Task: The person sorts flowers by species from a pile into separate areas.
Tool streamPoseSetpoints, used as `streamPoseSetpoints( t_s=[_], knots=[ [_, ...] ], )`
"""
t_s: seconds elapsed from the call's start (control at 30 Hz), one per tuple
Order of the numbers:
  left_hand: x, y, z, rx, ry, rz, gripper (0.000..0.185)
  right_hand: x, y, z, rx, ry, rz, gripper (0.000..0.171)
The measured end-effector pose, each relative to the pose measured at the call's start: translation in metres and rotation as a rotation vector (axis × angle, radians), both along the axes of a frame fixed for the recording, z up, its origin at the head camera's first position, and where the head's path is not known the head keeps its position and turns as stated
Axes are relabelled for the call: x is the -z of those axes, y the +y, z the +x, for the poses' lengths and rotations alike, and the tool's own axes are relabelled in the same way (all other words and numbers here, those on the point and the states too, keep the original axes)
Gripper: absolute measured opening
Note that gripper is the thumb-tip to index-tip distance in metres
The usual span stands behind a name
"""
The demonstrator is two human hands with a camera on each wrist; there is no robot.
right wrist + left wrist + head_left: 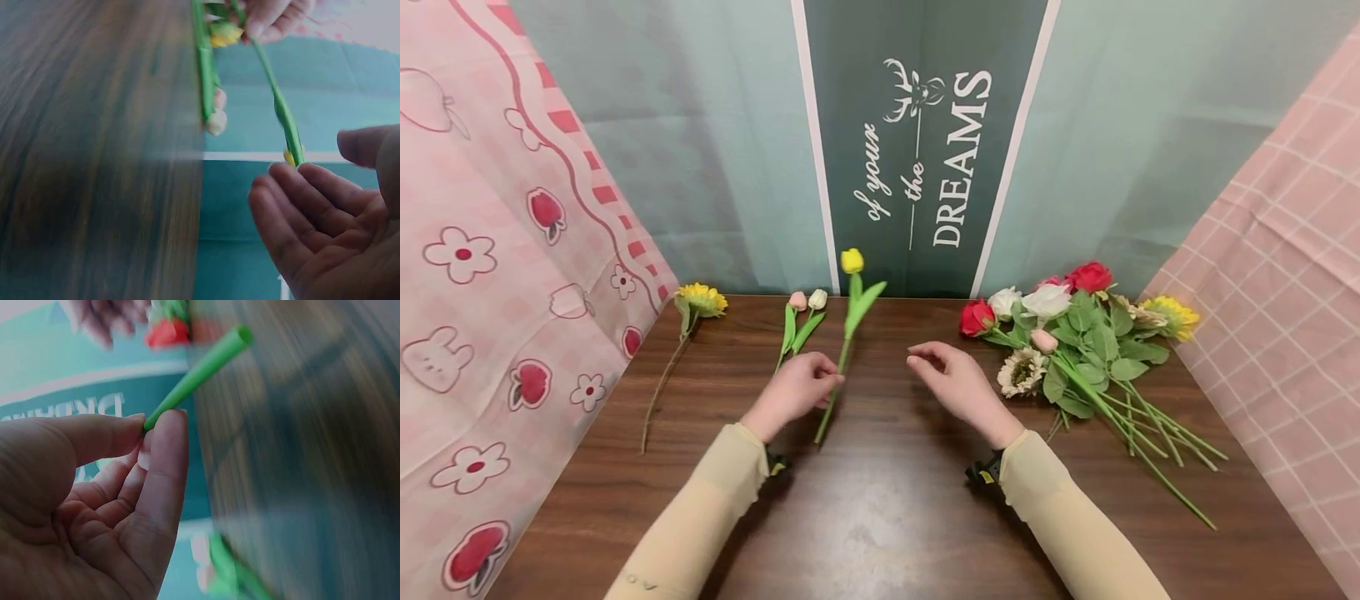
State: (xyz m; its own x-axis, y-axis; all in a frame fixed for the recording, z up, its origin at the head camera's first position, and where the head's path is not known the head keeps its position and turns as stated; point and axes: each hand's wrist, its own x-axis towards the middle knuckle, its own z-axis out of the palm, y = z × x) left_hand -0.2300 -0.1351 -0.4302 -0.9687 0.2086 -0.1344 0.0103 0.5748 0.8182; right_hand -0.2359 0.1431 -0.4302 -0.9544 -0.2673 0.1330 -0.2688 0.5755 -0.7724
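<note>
Head view shows the left hand (793, 390) pinching the green plastic stem of a yellow artificial tulip (852, 261) between thumb and forefinger, low on the stem, so that the bloom stands up and tilts away toward the green backdrop with white lettering (925, 158). The stem's lower end points down to the dark wood-grain bench (880, 500). Left wrist view confirms the pinch: the stem (194, 378) leaves the fingertips and runs up and to the right. The right hand (955, 383) hovers just beside the tulip, palm up, fingers relaxed and loosely spread, holding nothing; the right wrist view shows its fingers (306, 206) near the stem but apart from it.

Just left of the held tulip lie a pink tulip (797, 301) and a white tulip (817, 298), side by side. Farther left a lone yellow sunflower (702, 298) lies on the bench. To the right sits a loose heap of red, white and cream flowers (1075, 333) with leafy stems.
</note>
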Motion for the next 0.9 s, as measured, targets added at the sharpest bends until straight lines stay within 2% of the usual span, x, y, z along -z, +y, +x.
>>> streamPoseSetpoints(
  t_s=[0.07, 0.17, 0.23, 0.33, 0.57, 0.77, 0.9],
  knots=[
    [0.000, -0.023, -0.001, -0.041, -0.014, -0.017, 0.014, -0.001, -0.005, 0.001, -0.047, 0.069, 0.152, 0.046],
    [0.002, -0.051, -0.003, -0.091, -0.042, -0.045, 0.016, -0.002, -0.015, 0.001, -0.164, 0.173, 0.349, 0.055],
    [0.004, -0.064, -0.002, -0.106, -0.059, -0.060, 0.016, -0.003, -0.022, 0.000, -0.239, 0.225, 0.444, 0.059],
    [0.008, -0.076, -0.001, -0.114, -0.082, -0.078, 0.016, -0.003, -0.031, 0.001, -0.327, 0.263, 0.526, 0.063],
    [0.017, -0.079, 0.002, -0.107, -0.132, -0.065, 0.017, 0.004, -0.037, 0.006, -0.409, 0.255, 0.553, 0.062],
    [0.017, -0.077, 0.004, -0.107, -0.145, -0.062, 0.024, 0.007, -0.030, 0.009, -0.407, 0.243, 0.553, 0.061],
    [0.015, -0.075, 0.005, -0.110, -0.138, -0.093, 0.027, 0.006, -0.022, 0.011, -0.397, 0.229, 0.555, 0.060]
  ],
)
